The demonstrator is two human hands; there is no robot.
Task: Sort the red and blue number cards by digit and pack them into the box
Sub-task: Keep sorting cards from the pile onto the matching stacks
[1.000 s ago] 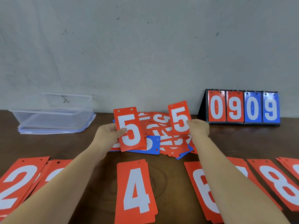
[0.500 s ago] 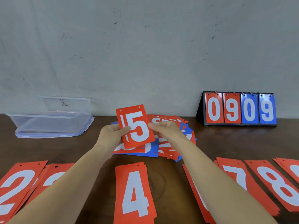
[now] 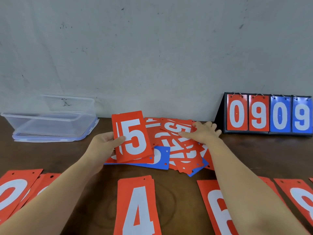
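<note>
Hands, left to right. Left hand [image 3: 105, 145] grips two red 5 cards [image 3: 133, 136], slightly fanned so the back one's edge shows. Its thumb is on the face, and the cards are held tilted above the left edge of the mixed pile [image 3: 177, 146]. One second ago each hand held a single 5. The right then laid its card onto the left's, so the pair now sits in one hand. Right hand [image 3: 203, 131] is back at the far right of the pile, fingers spread nearly flat on the top red cards, gripping nothing I can make out.

Scene, left to right:
- Clear box [image 3: 50, 122] far left on the surface [image 3: 271, 155], no cards visible inside.
- Near row: cropped red stacks [image 3: 15, 192], 4 stack [image 3: 138, 206], 6 stack [image 3: 215, 209] partly under the right forearm, 8 stack [image 3: 299, 197].
- A gap lies between 4 and 6.

Judgement: the 5s are being collected and probably belong in that gap. Red and blue cards remain unsorted in the pile, and packing has not begun.
</note>
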